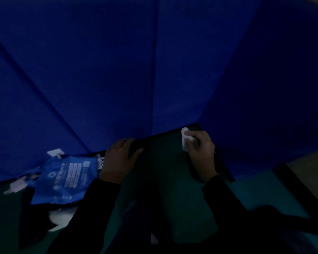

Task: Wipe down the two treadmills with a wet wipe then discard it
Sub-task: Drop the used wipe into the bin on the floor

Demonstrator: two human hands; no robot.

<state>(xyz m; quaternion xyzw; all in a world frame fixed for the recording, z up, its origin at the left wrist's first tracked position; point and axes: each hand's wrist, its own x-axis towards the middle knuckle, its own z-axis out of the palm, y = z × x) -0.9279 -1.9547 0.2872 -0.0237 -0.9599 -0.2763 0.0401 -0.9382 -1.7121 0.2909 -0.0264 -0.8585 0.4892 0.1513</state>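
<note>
Treadmills can't really be made out here, way too dark; only blue padded panels (117, 70) get seen, filling the view above a dark edge (165, 133). Against that edge, the left hand (117, 158) is laid flat, fingers spread. Just right along it, the wet wipe (186, 139) is pinched, folded small and white, in the right hand (200, 153). Probably limp, damp, weightless; best kept bunched, pressed flat for wiping.

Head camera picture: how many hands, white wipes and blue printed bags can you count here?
Bare hands: 2, the left hand and the right hand
Crumpled white wet wipe in the right hand: 1
Blue plastic bag with white print: 1
Total: 4
</note>
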